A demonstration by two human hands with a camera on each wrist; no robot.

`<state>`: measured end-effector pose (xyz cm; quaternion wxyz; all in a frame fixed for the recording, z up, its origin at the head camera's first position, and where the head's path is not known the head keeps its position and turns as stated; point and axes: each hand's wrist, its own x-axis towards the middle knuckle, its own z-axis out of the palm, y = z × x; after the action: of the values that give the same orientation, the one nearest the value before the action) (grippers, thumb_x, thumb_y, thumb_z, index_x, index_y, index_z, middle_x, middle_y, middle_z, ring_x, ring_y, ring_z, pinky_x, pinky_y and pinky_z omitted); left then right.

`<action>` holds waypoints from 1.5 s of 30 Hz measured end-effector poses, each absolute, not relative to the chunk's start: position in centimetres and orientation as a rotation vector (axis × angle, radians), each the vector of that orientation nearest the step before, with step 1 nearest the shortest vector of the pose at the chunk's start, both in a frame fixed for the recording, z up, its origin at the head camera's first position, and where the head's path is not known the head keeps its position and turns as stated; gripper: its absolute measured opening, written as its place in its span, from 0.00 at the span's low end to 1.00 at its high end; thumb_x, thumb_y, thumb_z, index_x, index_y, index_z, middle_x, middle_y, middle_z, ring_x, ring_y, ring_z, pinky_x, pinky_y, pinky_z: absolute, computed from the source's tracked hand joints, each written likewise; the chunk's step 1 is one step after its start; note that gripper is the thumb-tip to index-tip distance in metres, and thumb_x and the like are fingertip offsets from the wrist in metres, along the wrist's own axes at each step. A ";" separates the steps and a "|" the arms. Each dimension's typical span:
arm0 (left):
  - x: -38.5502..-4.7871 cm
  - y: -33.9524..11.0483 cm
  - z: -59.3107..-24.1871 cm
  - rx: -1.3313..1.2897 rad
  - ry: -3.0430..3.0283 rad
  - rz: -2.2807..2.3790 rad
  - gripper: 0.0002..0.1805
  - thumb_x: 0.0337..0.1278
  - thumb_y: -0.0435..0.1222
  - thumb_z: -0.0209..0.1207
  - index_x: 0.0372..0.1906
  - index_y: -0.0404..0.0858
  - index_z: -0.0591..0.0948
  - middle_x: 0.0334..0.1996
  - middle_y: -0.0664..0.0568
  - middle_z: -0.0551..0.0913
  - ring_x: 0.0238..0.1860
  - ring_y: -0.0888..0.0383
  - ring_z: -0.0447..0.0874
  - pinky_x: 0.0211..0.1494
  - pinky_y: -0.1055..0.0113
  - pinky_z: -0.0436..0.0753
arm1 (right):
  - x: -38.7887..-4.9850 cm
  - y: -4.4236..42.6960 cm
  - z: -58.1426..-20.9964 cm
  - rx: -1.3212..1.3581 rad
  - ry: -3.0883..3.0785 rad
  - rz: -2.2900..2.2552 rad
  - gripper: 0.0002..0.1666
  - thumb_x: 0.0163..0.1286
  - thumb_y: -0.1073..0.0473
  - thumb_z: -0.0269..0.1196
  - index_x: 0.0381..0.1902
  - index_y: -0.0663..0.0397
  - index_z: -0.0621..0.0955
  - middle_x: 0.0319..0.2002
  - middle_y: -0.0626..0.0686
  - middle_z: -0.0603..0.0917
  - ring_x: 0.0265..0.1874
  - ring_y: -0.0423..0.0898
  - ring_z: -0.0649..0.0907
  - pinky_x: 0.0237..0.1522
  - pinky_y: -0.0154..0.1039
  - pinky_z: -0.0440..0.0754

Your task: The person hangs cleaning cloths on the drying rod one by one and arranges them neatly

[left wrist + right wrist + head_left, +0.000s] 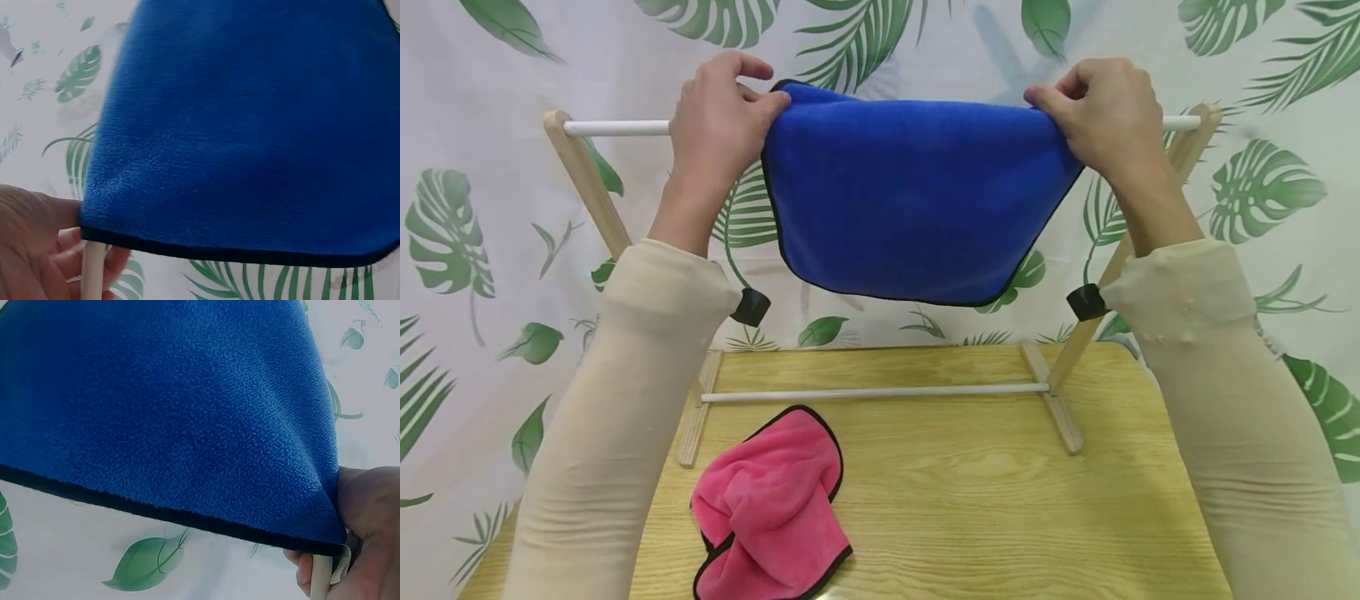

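Observation:
A blue plush towel (pixel 917 200) with black edging hangs over the white upper bar (pixel 617 127) of a wooden-sided rack. At its upper left corner my left hand (pixel 718 117) pinches it, thumb in front and fingers behind. My right hand (pixel 1108 121) pinches the upper right corner in the same manner. In the left wrist view, the left hand (pixel 31 244) is at the towel (pixel 244 137) edge, with fingers behind the bar (pixel 93 269). The right wrist view has the right hand (pixel 372 525) at the opposite edge, where a small pale tag (pixel 341 565) shows.
A crumpled pink towel (pixel 782 500) with black edging lies on the wood-grain table (pixel 970 500), at the front left. The rack's lower white bar (pixel 872 392) and wooden feet (pixel 1054 408) rest on the table. A leaf-patterned curtain (pixel 445 242) hangs behind.

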<state>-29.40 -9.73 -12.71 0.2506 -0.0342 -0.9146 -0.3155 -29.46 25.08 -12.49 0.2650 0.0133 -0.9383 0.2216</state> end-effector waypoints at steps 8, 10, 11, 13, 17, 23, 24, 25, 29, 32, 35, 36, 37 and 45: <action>-29.2 -10.6 -12.9 -0.186 -2.559 -0.843 0.23 0.79 0.53 0.51 0.59 0.44 0.87 0.41 0.52 0.86 0.42 0.58 0.77 0.43 0.69 0.73 | -29.4 24.8 -12.4 0.038 -2.498 0.575 0.33 0.76 0.36 0.59 0.48 0.64 0.83 0.38 0.55 0.76 0.39 0.47 0.73 0.36 0.32 0.73; -29.1 -10.8 -12.9 -0.231 -2.592 -0.845 0.26 0.79 0.55 0.50 0.56 0.42 0.88 0.31 0.50 0.80 0.36 0.57 0.73 0.36 0.67 0.68 | -29.3 25.1 -12.5 0.054 -2.495 0.558 0.35 0.76 0.35 0.59 0.46 0.66 0.85 0.35 0.58 0.79 0.36 0.47 0.74 0.31 0.29 0.69; -29.1 -11.0 -12.9 -0.265 -2.614 -0.850 0.27 0.78 0.56 0.50 0.57 0.42 0.88 0.31 0.50 0.79 0.36 0.57 0.72 0.37 0.66 0.69 | -29.2 25.3 -12.6 0.063 -2.491 0.553 0.36 0.76 0.34 0.59 0.46 0.67 0.85 0.35 0.59 0.80 0.36 0.47 0.74 0.31 0.28 0.68; -28.9 -11.3 -12.7 -0.332 -2.658 -0.853 0.29 0.77 0.59 0.50 0.59 0.41 0.87 0.37 0.49 0.82 0.41 0.56 0.74 0.43 0.64 0.73 | -29.1 25.9 -12.8 0.102 -2.474 0.554 0.37 0.76 0.34 0.59 0.45 0.68 0.87 0.36 0.61 0.82 0.35 0.47 0.75 0.30 0.27 0.67; -28.7 -11.7 -12.2 -0.448 -2.722 -0.855 0.29 0.75 0.57 0.54 0.67 0.43 0.82 0.63 0.49 0.80 0.60 0.54 0.71 0.63 0.56 0.71 | -28.4 27.6 -13.1 0.270 -2.480 0.584 0.34 0.76 0.38 0.60 0.48 0.69 0.87 0.43 0.62 0.82 0.38 0.45 0.73 0.35 0.28 0.67; -28.7 -11.6 -12.2 -0.424 -2.710 -0.868 0.25 0.76 0.52 0.56 0.67 0.44 0.82 0.63 0.49 0.79 0.59 0.55 0.71 0.62 0.58 0.70 | -27.4 29.8 -13.0 0.464 -2.533 0.699 0.25 0.77 0.48 0.63 0.59 0.63 0.84 0.49 0.48 0.80 0.42 0.37 0.74 0.47 0.25 0.70; -28.7 -11.5 -12.2 -0.410 -2.707 -0.869 0.24 0.76 0.52 0.56 0.67 0.44 0.82 0.63 0.50 0.79 0.58 0.55 0.70 0.61 0.59 0.70 | -27.4 29.9 -12.8 0.471 -2.540 0.711 0.25 0.78 0.49 0.62 0.60 0.63 0.84 0.47 0.46 0.80 0.42 0.37 0.74 0.48 0.25 0.70; -28.6 -11.5 -12.2 -0.396 -2.703 -0.871 0.24 0.76 0.52 0.56 0.66 0.45 0.83 0.63 0.50 0.79 0.57 0.56 0.70 0.59 0.60 0.69 | -27.4 30.0 -12.7 0.462 -2.550 0.717 0.25 0.79 0.49 0.60 0.61 0.62 0.84 0.46 0.44 0.79 0.40 0.37 0.74 0.47 0.25 0.71; -28.6 -11.3 -12.3 -0.368 -2.689 -0.877 0.24 0.75 0.53 0.57 0.65 0.45 0.84 0.62 0.51 0.80 0.54 0.57 0.69 0.51 0.64 0.68 | -27.7 29.3 -12.0 0.396 -2.551 0.700 0.25 0.80 0.50 0.59 0.60 0.65 0.83 0.45 0.55 0.83 0.33 0.35 0.75 0.40 0.23 0.69; -28.5 -11.2 -12.3 -0.358 -2.676 -0.883 0.24 0.75 0.53 0.57 0.64 0.44 0.84 0.61 0.51 0.81 0.54 0.58 0.69 0.49 0.65 0.67 | -27.9 28.5 -11.6 0.267 -2.552 0.634 0.26 0.79 0.48 0.60 0.60 0.64 0.83 0.48 0.60 0.81 0.32 0.36 0.74 0.33 0.21 0.69; -28.5 -11.0 -12.4 -0.361 -2.667 -0.884 0.24 0.75 0.52 0.56 0.64 0.44 0.84 0.60 0.51 0.82 0.53 0.57 0.70 0.50 0.65 0.69 | -27.8 28.0 -11.4 0.129 -2.558 0.599 0.29 0.77 0.45 0.62 0.61 0.63 0.83 0.54 0.58 0.75 0.38 0.39 0.71 0.33 0.21 0.70; -28.5 -11.0 -12.4 -0.366 -2.664 -0.881 0.24 0.76 0.52 0.56 0.64 0.43 0.85 0.60 0.50 0.82 0.53 0.57 0.70 0.51 0.65 0.69 | -27.8 27.9 -11.4 0.100 -2.556 0.589 0.29 0.76 0.44 0.62 0.60 0.63 0.84 0.53 0.56 0.73 0.40 0.40 0.70 0.34 0.22 0.70; -28.5 -10.9 -12.5 -0.370 -2.662 -0.880 0.24 0.76 0.53 0.56 0.63 0.43 0.85 0.60 0.50 0.82 0.53 0.57 0.71 0.52 0.64 0.70 | -27.7 28.0 -11.5 0.082 -2.553 0.585 0.29 0.76 0.44 0.62 0.59 0.63 0.84 0.51 0.54 0.72 0.41 0.40 0.68 0.37 0.24 0.70; -28.6 -10.5 -12.4 -0.350 -2.650 -0.886 0.24 0.76 0.54 0.54 0.63 0.44 0.85 0.53 0.50 0.83 0.50 0.56 0.71 0.50 0.64 0.70 | -27.3 29.5 -12.5 0.248 -2.506 0.582 0.34 0.77 0.38 0.59 0.52 0.68 0.86 0.41 0.56 0.80 0.36 0.46 0.72 0.35 0.32 0.68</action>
<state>-28.64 -10.45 -12.37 0.1623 -0.1227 -0.9286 -0.3104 -27.29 29.49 -12.46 0.2748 0.0923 -0.9323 0.2164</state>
